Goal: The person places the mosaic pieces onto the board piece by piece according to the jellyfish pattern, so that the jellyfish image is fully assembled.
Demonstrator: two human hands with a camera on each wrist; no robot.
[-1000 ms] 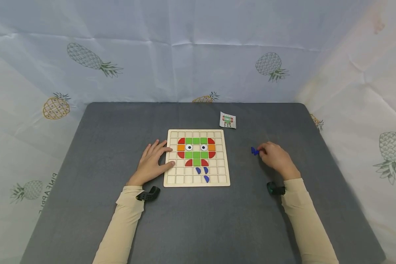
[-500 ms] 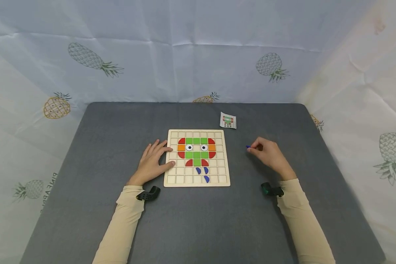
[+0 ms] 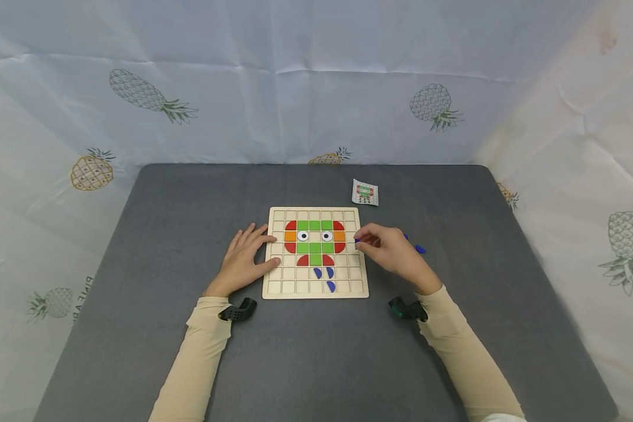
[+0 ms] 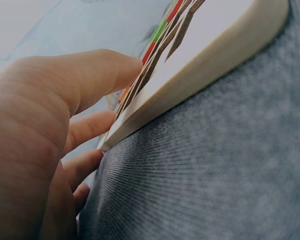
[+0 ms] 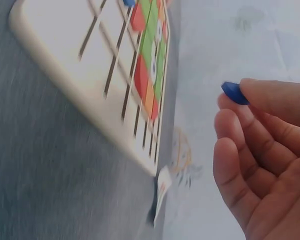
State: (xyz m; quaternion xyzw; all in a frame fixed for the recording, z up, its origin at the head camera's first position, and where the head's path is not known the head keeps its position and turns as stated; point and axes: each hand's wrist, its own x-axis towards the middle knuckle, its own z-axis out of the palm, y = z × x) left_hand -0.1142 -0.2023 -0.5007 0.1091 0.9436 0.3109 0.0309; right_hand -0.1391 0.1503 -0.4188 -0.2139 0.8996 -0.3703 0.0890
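A pale wooden grid board (image 3: 290, 287) lies flat with red, green and orange tiles (image 3: 315, 248) and two eye tiles on it. Three blue leaf-like pieces (image 3: 330, 286) sit in its lower cells. My left hand (image 3: 242, 264) rests at the board's left edge, fingers spread and thumb on the rim; the left wrist view shows the thumb tip against the wood. Between thumb and forefinger, my right hand (image 3: 390, 249) pinches a small blue piece (image 5: 235, 93), held over the board's right edge.
Loose blue pieces (image 3: 420, 249) lie on the grey table (image 3: 316, 363) just right of my right hand, partly behind it. A small printed card (image 3: 365, 192) with a similar coloured picture lies beyond the board's far right corner. A pineapple-print cloth (image 3: 274, 111) hangs behind.
My right hand has picked up a blue piece from the loose ones on the right and carried it left to the board's edge. The left hand has stayed put.
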